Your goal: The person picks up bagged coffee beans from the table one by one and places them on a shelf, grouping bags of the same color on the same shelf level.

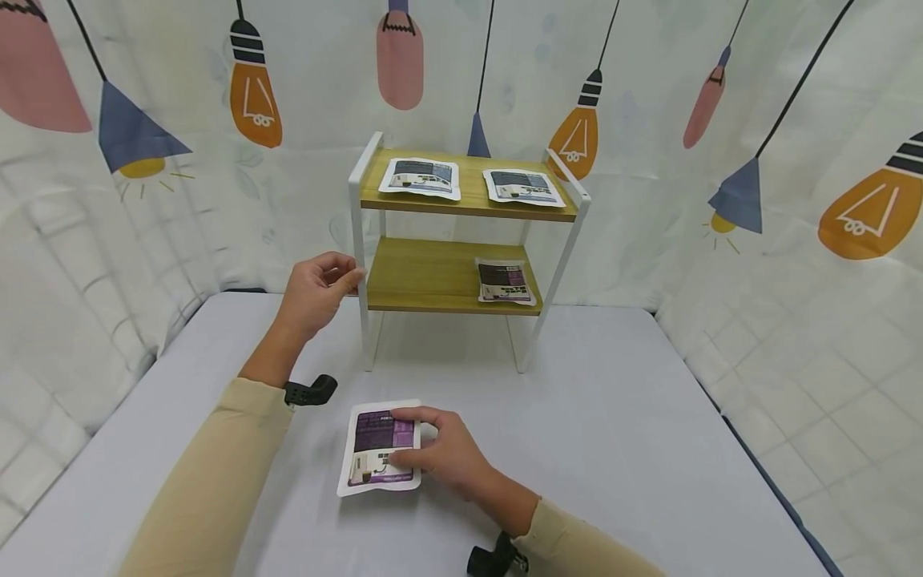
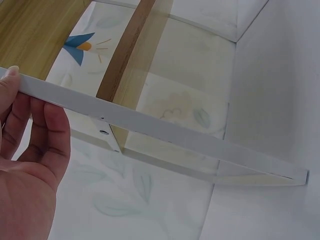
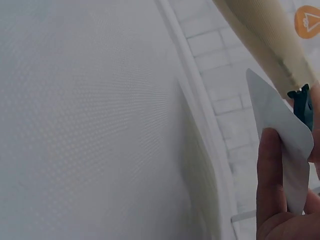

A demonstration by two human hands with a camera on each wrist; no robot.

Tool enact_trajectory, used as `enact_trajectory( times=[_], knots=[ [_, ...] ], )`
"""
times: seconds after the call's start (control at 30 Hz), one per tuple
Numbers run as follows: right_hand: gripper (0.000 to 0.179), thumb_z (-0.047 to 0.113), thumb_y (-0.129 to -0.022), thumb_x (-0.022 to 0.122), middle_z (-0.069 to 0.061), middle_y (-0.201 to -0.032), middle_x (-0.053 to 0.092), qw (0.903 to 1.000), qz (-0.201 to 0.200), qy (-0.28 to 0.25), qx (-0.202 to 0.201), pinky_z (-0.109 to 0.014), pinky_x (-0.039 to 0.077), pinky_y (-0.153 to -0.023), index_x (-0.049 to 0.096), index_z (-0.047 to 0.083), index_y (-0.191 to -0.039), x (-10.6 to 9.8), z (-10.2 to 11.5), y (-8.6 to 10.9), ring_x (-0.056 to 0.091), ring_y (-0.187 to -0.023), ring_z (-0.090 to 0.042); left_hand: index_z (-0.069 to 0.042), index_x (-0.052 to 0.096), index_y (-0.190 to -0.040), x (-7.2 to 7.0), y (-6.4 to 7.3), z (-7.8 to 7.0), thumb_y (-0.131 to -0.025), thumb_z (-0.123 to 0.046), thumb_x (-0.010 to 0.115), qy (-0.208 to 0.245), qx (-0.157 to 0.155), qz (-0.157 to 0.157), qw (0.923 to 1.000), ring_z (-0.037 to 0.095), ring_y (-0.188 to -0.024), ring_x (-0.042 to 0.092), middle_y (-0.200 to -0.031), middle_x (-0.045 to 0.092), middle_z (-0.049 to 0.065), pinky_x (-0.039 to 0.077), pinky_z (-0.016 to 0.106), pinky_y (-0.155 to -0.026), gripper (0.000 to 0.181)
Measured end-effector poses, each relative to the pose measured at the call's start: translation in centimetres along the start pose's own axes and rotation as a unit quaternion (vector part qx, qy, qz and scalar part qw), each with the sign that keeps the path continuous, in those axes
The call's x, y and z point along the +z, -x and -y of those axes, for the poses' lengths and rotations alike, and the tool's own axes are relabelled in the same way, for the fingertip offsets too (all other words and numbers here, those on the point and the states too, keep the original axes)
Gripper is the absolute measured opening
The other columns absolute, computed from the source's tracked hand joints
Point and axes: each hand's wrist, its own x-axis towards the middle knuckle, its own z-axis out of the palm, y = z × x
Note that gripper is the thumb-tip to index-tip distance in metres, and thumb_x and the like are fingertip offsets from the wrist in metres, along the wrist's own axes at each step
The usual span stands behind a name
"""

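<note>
A white pouch with a purple label [image 1: 371, 437] is held at its right edge by my right hand [image 1: 454, 453], low over the table in front of the shelf. In the right wrist view the pouch's plain pale back [image 3: 272, 107] shows, with fingers [image 3: 270, 170] pressed against it. My left hand [image 1: 310, 292] pinches the near left post [image 1: 356, 232] of a two-tier shelf. Seen from the left wrist, the thumb lies on one side of the white frame [image 2: 160, 125] and the fingers are curled on the other.
Two blue-labelled pouches, one left [image 1: 421, 178] and one right [image 1: 525, 188], lie on the upper wooden board [image 1: 472, 172]. A dark-labelled pouch [image 1: 505, 283] sits at the right of the lower board [image 1: 421, 272]. The shelf stands on a white-covered table [image 1: 613, 449] before a printed curtain [image 1: 310, 184].
</note>
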Motion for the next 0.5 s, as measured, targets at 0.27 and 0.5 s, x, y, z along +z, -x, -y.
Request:
enact_trajectory(
  times=[0.27, 0.5],
  knots=[
    [0.058, -0.005, -0.078, 0.081, -0.011, -0.124, 0.064, 0.9999, 0.003, -0.012, -0.011, -0.025, 0.060, -0.065, 0.070, 0.016, -0.130, -0.37, 0.64, -0.28, 0.072, -0.080, -0.016, -0.001, 0.067, -0.112, -0.03, 0.03, -0.10, -0.099, -0.035, 0.067, -0.005, -0.001, -0.001, 1.0000, 0.005, -0.095, 0.068, -0.100, 0.064, 0.000, 0.056, 0.012, -0.082, 0.036],
    [0.057, -0.003, -0.080, 0.081, -0.009, -0.120, 0.067, 1.0000, -0.005, -0.005, -0.003, -0.026, 0.060, -0.065, 0.071, 0.022, -0.129, -0.48, 1.00, -0.65, 0.073, -0.079, -0.018, -0.002, 0.067, -0.113, -0.02, 0.07, -0.12, -0.100, -0.035, 0.066, -0.011, -0.003, 0.001, 0.9999, 0.006, -0.095, 0.068, -0.104, 0.064, 0.006, 0.056, 0.011, -0.082, 0.035]
  ],
)
